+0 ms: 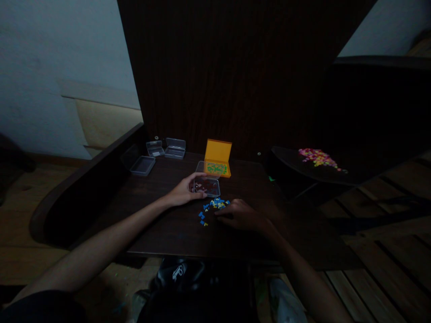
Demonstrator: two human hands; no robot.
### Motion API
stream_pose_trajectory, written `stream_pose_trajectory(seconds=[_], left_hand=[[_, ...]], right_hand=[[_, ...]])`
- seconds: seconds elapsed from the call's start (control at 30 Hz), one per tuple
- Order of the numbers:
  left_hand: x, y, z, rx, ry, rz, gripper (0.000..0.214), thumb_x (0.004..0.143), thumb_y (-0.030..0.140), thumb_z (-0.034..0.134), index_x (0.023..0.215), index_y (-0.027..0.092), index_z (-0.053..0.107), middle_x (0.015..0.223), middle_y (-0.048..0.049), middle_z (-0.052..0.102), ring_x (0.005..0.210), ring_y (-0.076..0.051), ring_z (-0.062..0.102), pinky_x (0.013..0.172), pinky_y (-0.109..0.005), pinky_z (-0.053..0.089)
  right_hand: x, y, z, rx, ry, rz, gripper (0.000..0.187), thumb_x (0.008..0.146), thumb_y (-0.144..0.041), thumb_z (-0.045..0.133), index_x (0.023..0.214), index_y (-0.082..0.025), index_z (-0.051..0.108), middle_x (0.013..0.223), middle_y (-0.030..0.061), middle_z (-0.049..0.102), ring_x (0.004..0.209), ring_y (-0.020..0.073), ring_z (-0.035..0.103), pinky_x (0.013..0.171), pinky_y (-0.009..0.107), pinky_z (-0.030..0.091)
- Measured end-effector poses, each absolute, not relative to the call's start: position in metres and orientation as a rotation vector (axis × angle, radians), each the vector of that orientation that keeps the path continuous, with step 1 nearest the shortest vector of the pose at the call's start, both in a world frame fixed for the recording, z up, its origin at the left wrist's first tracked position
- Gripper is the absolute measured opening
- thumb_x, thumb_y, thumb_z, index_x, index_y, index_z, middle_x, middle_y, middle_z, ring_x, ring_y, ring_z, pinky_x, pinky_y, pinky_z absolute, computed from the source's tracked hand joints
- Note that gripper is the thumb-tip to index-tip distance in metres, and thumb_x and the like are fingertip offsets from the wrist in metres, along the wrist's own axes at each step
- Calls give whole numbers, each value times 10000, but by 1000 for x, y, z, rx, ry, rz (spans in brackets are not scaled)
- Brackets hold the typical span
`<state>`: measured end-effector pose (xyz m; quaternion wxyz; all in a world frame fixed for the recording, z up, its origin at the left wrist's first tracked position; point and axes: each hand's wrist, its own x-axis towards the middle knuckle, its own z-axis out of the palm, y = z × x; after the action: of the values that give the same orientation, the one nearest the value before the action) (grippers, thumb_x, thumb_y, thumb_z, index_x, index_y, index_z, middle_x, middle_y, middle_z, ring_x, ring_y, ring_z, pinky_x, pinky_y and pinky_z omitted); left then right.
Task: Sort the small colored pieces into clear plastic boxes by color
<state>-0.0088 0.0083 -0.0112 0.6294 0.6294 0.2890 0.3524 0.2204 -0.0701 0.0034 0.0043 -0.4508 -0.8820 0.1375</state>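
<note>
My left hand (pixel 185 190) grips the left side of a clear plastic box (pixel 211 194), thumb at its front edge and fingers behind. The box's lid stands open, and small brownish pieces lie inside. Just in front of it, a loose pile of small blue and yellow pieces (pixel 218 203) spreads over the dark table. At the right edge of this pile is my right hand (pixel 240 214), its fingers curled together low over the tabletop. Whatever is between those fingertips is too small and dark to see.
Behind the clear box stands an open orange box (pixel 217 158) with green pieces. At the back left are open clear boxes (pixel 175 149) and a larger clear tray (pixel 143 166). Pink and yellow pieces (pixel 318 158) are heaped on a raised ledge at right. A curved wooden side panel (pixel 90 175) borders the left.
</note>
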Motion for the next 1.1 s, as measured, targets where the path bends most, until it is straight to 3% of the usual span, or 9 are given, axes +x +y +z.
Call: stream_pose_trajectory(seconds=[0.33, 0.8, 0.97, 1.1], left_hand=[[-8, 8, -11, 1448, 679, 811, 661, 623, 225, 798, 1202, 179, 483, 1138, -80, 600, 916, -155, 601, 957, -443, 447], [-11, 11, -17, 1456, 654, 795, 683, 635, 248, 793, 1231, 191, 465, 1128, -77, 618, 933, -172, 624, 934, -423, 468], [-10, 11, -15, 1452, 666, 790, 685, 632, 218, 793, 1229, 179, 458, 1104, -73, 617, 919, -160, 617, 933, -417, 467], [-10, 11, -15, 1463, 663, 792, 676, 634, 209, 792, 1225, 175, 464, 1104, -76, 620, 912, -157, 617, 940, -428, 464]], right_hand=[[220, -63, 9, -1336, -2761, 556, 380, 874, -314, 569, 1252, -294, 601, 1017, 33, 723, 839, 164, 643, 761, 266, 434], [218, -56, 6, -1286, -2763, 572, 182, 888, -285, 554, 954, -233, 715, 877, 15, 740, 762, 134, 660, 686, 220, 402], [215, -60, 9, -1351, -2761, 521, 215, 878, -378, 572, 942, -233, 716, 839, 18, 730, 737, 139, 643, 673, 227, 395], [211, -63, 10, -1336, -2755, 527, 246, 869, -369, 594, 1067, -256, 685, 959, 26, 729, 833, 163, 656, 742, 249, 420]])
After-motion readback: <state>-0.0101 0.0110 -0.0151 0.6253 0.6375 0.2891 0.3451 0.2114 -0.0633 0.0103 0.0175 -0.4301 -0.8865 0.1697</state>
